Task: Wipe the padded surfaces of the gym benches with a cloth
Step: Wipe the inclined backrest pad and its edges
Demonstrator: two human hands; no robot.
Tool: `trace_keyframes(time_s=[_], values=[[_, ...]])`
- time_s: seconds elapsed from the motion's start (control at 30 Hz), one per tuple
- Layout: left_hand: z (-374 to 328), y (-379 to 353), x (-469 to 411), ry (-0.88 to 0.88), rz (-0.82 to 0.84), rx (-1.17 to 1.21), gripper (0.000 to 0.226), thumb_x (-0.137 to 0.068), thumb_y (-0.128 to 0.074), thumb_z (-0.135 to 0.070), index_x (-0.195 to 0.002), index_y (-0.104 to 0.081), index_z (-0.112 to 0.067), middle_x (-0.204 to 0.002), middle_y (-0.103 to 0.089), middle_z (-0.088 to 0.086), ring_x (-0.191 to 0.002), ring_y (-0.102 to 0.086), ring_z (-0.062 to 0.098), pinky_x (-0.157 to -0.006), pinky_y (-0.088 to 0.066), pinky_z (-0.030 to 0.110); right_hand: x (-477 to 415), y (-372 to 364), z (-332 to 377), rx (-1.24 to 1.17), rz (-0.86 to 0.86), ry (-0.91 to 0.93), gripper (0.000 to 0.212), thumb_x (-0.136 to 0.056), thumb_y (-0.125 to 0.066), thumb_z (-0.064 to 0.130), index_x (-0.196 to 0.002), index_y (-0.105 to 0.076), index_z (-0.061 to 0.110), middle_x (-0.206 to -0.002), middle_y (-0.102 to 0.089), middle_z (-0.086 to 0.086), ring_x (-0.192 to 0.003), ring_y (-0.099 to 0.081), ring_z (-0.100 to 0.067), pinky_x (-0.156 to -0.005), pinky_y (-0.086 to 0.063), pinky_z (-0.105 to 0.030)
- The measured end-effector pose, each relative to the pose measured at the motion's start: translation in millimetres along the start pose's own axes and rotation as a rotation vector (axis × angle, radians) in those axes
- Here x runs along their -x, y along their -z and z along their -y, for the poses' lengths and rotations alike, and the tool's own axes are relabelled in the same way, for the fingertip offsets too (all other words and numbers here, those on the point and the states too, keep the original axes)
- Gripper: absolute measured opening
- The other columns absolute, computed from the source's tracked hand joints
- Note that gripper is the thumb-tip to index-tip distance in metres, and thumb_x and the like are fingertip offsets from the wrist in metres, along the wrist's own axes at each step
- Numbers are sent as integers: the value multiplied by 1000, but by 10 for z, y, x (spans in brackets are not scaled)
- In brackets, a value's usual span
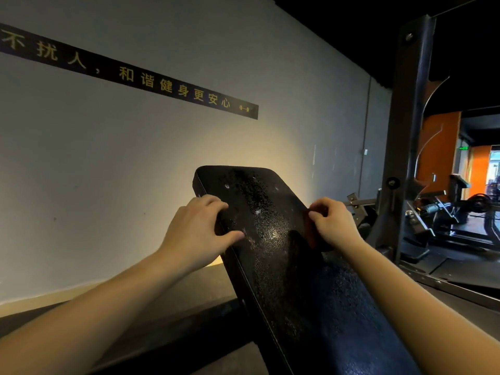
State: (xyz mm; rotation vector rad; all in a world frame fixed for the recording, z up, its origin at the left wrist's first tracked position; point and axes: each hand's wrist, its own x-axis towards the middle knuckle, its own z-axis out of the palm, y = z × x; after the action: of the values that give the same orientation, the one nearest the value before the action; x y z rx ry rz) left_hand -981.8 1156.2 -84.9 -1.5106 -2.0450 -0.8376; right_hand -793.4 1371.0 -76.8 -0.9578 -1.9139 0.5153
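Two hands are working mid-frame: left hand (200,228) is gripping the bench pad (284,266) edge, right hand (335,223) is clutching a dark cloth (311,234).

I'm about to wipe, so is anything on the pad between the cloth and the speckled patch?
Nothing visible. The right hand holds the cloth at the pad edge, the speckled patch bare beside it. The left hand grips the opposite edge.
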Motion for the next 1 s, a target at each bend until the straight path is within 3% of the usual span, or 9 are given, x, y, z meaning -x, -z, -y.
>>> trace_keyframes(time_s=[0.17,0.33,0.47,0.6,0.67,0.73,0.87,0.93,1.0], values=[[277,-17,-165,18,126,34,102,-78,-63,-76,-161,-25,-31,-168,-25,-8,-155,-21,16,-124,-20,37,-208,-445,77,192,-103,-87,21,-100,-50,17,-115,-64,14,-115,-68,-14,-106,-62,-35,-77,-42,-34],[482,-143,-214,14,85,92,115,-62,-51,-98,-158,-27,-40,-164,-31,-13,-151,-28,15,-122,-25,38,66,-837,732,133,-14,287,20,-102,-54,29,-117,-65,25,-114,-70,0,-105,-65,-23,-94,-52,-41],[623,-256,-223,-49,28,87,118,-54,-38,-104,-155,-34,-43,-161,-33,-20,-148,-29,8,-119,-22,31,554,-720,662,164,108,607,17,-99,-58,39,-111,-65,30,-107,-64,11,-99,-59,-11,-87,-49,-31],[663,-342,-210,-100,12,113,110,-60,-33,-102,-154,-32,-45,-158,-15,-34,-144,-13,-10,-118,-8,23,-36,-495,118,321,-40,389,16,-98,-56,37,-102,-67,25,-101,-71,2,-96,-66,-24,-81,-51,-37],[669,-363,-209,-104,11,120,109,-61,-34,-102,-154,-31,-45,-157,-13,-36,-143,-11,-12,-117,-6,20,-457,-489,69,369,-98,183,18,-100,-56,33,-104,-66,19,-103,-71,-7,-98,-66,-33,-79,-50,-38],[676,-357,-212,-103,18,116,109,-61,-34,-102,-154,-30,-45,-157,-11,-37,-143,-11,-13,-117,-6,19,-639,-627,215,307,-154,131,21,-100,-55,32,-105,-66,15,-106,-72,-12,-101,-66,-36,-81,-52,-39],[679,-333,-212,-87,34,96,110,-57,-27,-108,-151,-25,-51,-159,-13,-36,-149,-15,-6,-122,-14,29,-27,-973,797,194,15,423,22,-101,-53,34,-113,-67,22,-109,-71,-3,-101,-66,-26,-89,-53,-43],[670,-330,-218,-82,28,80,112,-55,-24,-110,-151,-27,-51,-157,-15,-37,-150,-17,-4,-121,-16,31,355,-872,796,239,99,595,22,-103,-50,37,-115,-64,24,-108,-67,2,-98,-62,-21,-87,-51,-41],[665,-318,-224,-86,17,70,113,-55,-25,-110,-151,-30,-50,-157,-16,-38,-149,-18,-5,-121,-16,31,363,-679,537,291,71,616,21,-103,-49,40,-111,-62,26,-105,-65,4,-96,-62,-21,-84,-52,-40]])
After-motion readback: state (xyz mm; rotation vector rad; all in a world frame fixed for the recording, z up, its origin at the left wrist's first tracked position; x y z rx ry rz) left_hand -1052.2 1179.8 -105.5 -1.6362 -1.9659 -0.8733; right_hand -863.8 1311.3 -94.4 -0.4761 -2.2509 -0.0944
